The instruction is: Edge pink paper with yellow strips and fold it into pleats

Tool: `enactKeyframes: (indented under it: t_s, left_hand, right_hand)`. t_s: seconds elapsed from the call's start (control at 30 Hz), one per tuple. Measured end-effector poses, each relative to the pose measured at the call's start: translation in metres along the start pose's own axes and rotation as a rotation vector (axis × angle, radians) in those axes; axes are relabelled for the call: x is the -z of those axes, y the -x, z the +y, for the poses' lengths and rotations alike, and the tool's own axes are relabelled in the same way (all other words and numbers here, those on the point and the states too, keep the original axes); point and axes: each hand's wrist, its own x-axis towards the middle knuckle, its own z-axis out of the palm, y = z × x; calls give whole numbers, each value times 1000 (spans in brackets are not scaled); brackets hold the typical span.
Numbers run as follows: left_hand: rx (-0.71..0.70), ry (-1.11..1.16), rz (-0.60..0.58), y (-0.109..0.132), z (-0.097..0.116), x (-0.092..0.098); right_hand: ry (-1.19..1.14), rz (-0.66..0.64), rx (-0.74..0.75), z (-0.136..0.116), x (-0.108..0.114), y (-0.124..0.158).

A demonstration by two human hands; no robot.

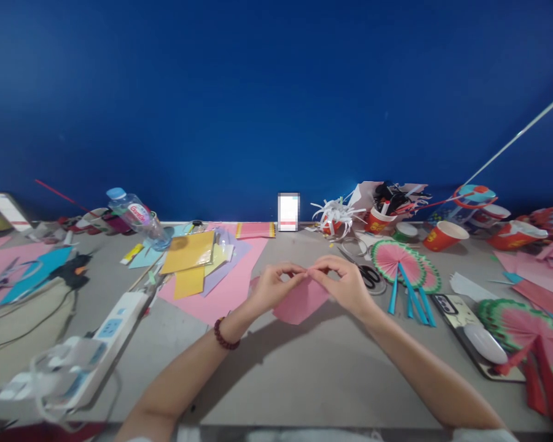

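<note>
A sheet of pink paper [300,302] is held up over the middle of the grey table, its lower part hanging toward me. My left hand [276,285] pinches its top edge between thumb and fingers. Close beside it, my right hand [343,282] pinches the same edge, the fingertips of both hands almost meeting. Part of the paper is hidden behind my fingers. Just beyond my right hand lie black-handled scissors [370,277]. A watermelon-patterned paper fan [396,261] with blue handles rests to the right of them.
Coloured paper sheets [191,252] and a plastic bottle [141,216] lie left of centre. A white power strip [113,334] runs along the near left. At right are a phone [451,313], another fan [525,331] and paper cups [445,236]. A lit phone [288,212] stands against the blue wall.
</note>
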Motion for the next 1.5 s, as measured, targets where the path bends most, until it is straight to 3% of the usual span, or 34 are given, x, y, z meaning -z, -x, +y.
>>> enactKeyframes:
  t_s: [0.2, 0.53, 0.7, 0.83, 1.07, 1.5]
  left_hand:
    - [171, 69, -155, -3, -6, 2]
    - [150, 0, -85, -2, -4, 0]
    - [81, -31, -64, -1, -4, -2]
    - [109, -25, -71, -2, -7, -3]
    - [306, 151, -267, -7, -18, 6]
    - [319, 75, -169, -9, -15, 6]
  right_hand:
    - [-45, -18, -61, 10, 3, -4]
    - [-65, -32, -115, 11, -1, -5]
    - [-98, -158, -197, 10, -3, -6]
    - [-112, -208, -241, 15, -4, -7]
    - [-138, -130, -270, 30, 3, -14]
    - [-139, -153, -314, 39, 1, -16]
